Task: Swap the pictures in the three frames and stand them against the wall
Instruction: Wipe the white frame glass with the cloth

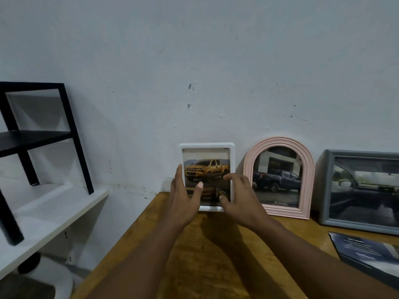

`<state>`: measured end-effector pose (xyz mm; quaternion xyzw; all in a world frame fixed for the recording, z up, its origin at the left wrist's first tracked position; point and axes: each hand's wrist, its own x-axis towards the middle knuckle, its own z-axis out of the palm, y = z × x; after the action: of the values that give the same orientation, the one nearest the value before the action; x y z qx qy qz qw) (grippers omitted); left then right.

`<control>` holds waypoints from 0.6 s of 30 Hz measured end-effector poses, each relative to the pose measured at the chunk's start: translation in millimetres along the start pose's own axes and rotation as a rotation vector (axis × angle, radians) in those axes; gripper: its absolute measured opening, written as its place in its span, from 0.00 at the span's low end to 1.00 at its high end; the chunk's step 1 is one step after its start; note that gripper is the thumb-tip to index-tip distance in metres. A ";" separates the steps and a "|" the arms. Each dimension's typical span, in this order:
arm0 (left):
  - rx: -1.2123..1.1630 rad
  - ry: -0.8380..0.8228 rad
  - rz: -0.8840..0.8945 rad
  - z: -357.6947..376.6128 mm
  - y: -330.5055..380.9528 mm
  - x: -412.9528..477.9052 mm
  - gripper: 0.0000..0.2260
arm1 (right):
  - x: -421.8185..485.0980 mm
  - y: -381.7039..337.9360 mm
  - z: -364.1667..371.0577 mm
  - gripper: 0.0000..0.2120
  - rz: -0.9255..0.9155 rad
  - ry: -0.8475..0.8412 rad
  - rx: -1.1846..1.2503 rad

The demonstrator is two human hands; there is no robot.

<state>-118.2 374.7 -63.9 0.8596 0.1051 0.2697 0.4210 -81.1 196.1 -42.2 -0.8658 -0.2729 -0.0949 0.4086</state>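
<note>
Over the wooden desk (205,255), the left hand (183,197) and right hand (240,197) are reaching forward, fingers loosely spread and unclenched, touching the white frame (207,145) that is standing between them against the wall (194,61); a pink arched frame (280,140) and a grey frame (325,190) are leaning to the right hand's right

Grey frame (326,190) and loose print (367,251) cut off at right edge; print text unreadable. Left hand (183,197) and right hand (239,195) hide white frame's (207,145) lower corners.

Wooden table (216,255) worn, matt; frame glass (364,190) glossy; wall (194,61) scuffed, matt.
</note>
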 end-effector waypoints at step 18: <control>0.071 -0.100 0.054 31.6 -24.4 27.7 0.34 | 19.8 27.6 18.0 0.29 0.104 -0.043 -0.088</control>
<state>-76.6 380.2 -88.3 0.8890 0.0702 0.2338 0.3874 -50.5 203.3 -64.3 -0.8978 -0.2317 -0.0665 0.3686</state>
